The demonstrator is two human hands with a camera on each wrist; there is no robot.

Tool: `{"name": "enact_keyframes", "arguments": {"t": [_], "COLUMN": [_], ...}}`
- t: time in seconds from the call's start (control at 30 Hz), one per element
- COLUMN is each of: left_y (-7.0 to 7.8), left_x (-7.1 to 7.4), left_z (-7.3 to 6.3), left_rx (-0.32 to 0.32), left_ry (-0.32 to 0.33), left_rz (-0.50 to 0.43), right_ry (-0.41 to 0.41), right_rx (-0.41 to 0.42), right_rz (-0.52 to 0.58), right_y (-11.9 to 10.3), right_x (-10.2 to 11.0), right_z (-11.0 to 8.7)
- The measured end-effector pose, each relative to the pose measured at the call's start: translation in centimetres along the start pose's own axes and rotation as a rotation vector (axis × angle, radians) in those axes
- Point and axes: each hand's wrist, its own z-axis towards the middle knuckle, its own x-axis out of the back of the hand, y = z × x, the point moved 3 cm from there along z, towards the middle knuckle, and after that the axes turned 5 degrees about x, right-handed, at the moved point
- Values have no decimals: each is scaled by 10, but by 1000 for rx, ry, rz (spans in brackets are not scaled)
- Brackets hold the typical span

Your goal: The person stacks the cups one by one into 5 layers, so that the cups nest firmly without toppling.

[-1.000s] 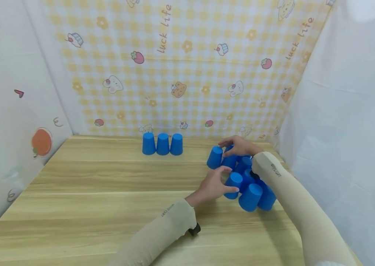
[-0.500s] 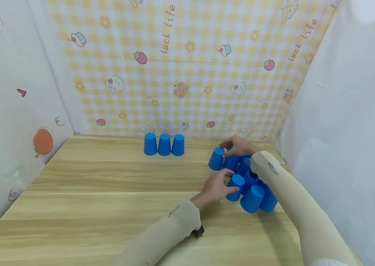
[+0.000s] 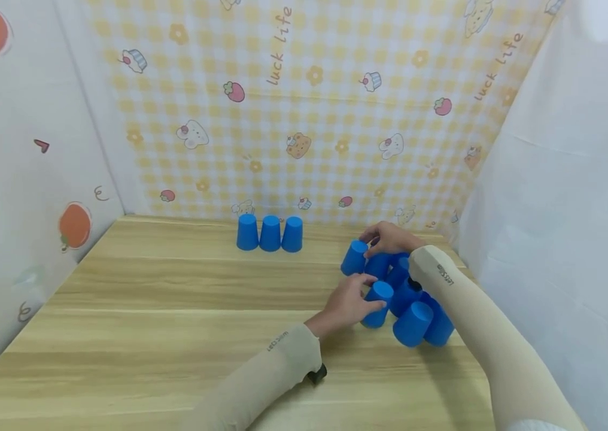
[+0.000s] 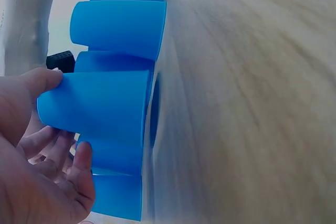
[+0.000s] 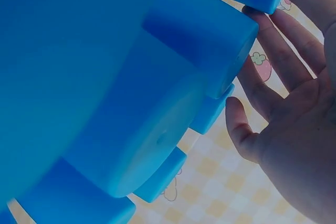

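Observation:
In the head view, my left hand [image 3: 346, 305] holds an upside-down blue cup [image 3: 376, 308] at the near left of a cluster of blue cups. The left wrist view shows the thumb on one side of this cup [image 4: 97, 106] and curled fingers on the other. My right hand [image 3: 389, 238] reaches over the back of the cluster. Its thumb and fingertips pinch the top of the far-left blue cup [image 3: 354, 260], seen at the upper right wrist view's edge. The right sleeve hides part of the cluster behind it.
Three upside-down blue cups [image 3: 270, 234] stand in a row at the back of the wooden table [image 3: 175, 287]. Closer to me, another blue cup [image 3: 413, 325] leans at the cluster's near end. A checked cloth [image 3: 261, 143] hangs behind, with a white sheet [image 3: 562, 197] at the right.
The left hand and its cup have shifted slightly left, widening the gap to the leaning near cup. My right hand stays at the far-left cup. The head view has turned slightly.

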Motion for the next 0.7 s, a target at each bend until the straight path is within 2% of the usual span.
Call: {"name": "enact_keyframes", "arguments": {"t": [0.17,0.37,0.57,0.7], "left_y": [-1,-3,-10,-18], "left_x": [10,21,38,55], "left_z": [-1,1,1,3], "left_rx": [3,-21,43,42], "left_ry": [13,39,74,95], "left_rz": [6,-17,-42,-74], "right_ry": [-21,-48,-62,-53], "right_rx": [-2,-15,-1,10], "right_rz": [-1,-28,-17,-3], "right_y": [0,0,-3,-5], "right_x": [-1,1,0,-1], "right_z": [3,4,6,10]}}
